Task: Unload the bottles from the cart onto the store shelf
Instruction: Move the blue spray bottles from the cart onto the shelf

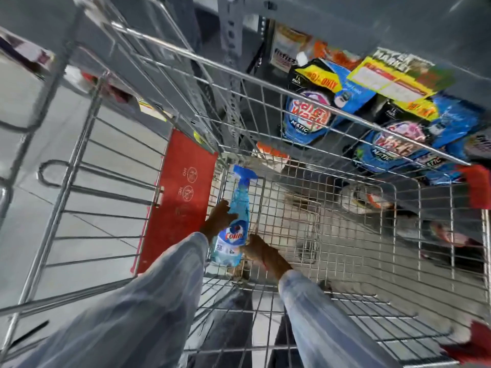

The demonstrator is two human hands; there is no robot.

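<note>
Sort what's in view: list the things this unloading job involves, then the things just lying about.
Part of the job:
- blue spray bottle, held by left hand and right hand
- wire cart
- grey store shelf

Just lying about:
- blue detergent pouches on the shelf
- yellow price tag

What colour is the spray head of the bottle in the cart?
Blue: the spray head tops the light blue bottle, seen in the head view.

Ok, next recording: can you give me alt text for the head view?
Both hands, left hand and right hand, grip a blue Colin spray bottle inside a wire shopping cart. Beyond the cart, blue detergent pouches sit on a grey store shelf.
</note>
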